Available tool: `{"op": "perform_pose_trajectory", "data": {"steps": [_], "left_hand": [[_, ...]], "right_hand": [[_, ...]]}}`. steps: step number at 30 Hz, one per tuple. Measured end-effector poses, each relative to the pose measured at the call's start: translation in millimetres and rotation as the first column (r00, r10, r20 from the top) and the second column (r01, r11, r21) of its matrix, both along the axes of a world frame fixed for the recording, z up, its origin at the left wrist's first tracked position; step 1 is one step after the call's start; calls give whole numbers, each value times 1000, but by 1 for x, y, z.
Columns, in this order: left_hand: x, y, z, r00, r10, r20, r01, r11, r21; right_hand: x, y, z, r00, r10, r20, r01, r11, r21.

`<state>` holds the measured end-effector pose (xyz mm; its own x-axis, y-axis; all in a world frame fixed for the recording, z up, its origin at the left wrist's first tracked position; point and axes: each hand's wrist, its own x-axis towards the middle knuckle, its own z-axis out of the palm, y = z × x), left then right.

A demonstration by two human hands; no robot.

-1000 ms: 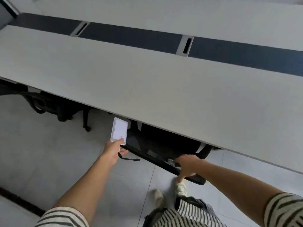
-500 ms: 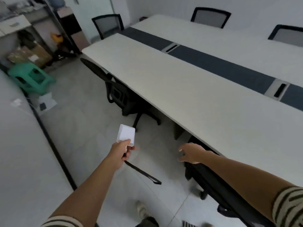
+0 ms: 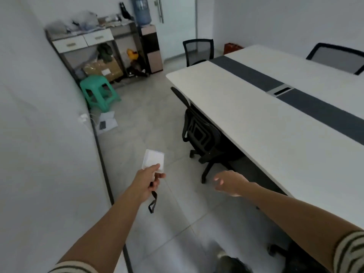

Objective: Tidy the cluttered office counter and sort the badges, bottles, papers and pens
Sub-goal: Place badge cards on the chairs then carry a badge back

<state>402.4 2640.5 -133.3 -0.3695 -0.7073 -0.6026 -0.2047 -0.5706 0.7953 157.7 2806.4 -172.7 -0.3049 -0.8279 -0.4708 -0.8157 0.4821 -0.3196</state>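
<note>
The view has swung from the long table to the cluttered counter at the far left, so the left hand, grasping the white badge, seems bound there, while the right hand hangs released, empty.

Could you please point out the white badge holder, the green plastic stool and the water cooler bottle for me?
white badge holder point(image 3: 153, 160), head view, on its flat white face above the thumb.
green plastic stool point(image 3: 96, 82), head view, on its seat top.
water cooler bottle point(image 3: 142, 10), head view, on its blue body.
</note>
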Motion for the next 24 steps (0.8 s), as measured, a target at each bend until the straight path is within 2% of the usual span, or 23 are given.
{"op": "perform_pose_trajectory", "data": {"steps": [6, 11, 13, 18, 24], "left_hand": [[-28, -93, -8, 1000, 17, -10, -17, 1000, -6], [-70, -188, 1, 1000, 7, 11, -7, 999, -54], [-90, -227, 7, 999, -12, 44, 15, 998, -61], [-133, -304, 11, 1000, -4, -1, 4, 998, -55], [-175, -381, -6, 997, -71, -24, 71, 997, 6]], "right_hand": [[-34, -115, 1, 999, -47, -12, 45, 987, -155], [-78, -225, 12, 990, -135, -42, 108, 917, -384], [-102, -268, 14, 982, -181, -54, 145, 903, -403], [-151, -337, 15, 967, -245, -70, 222, 946, -237], [-175, -381, -19, 951, -308, 25, 307, 951, 25]]}}
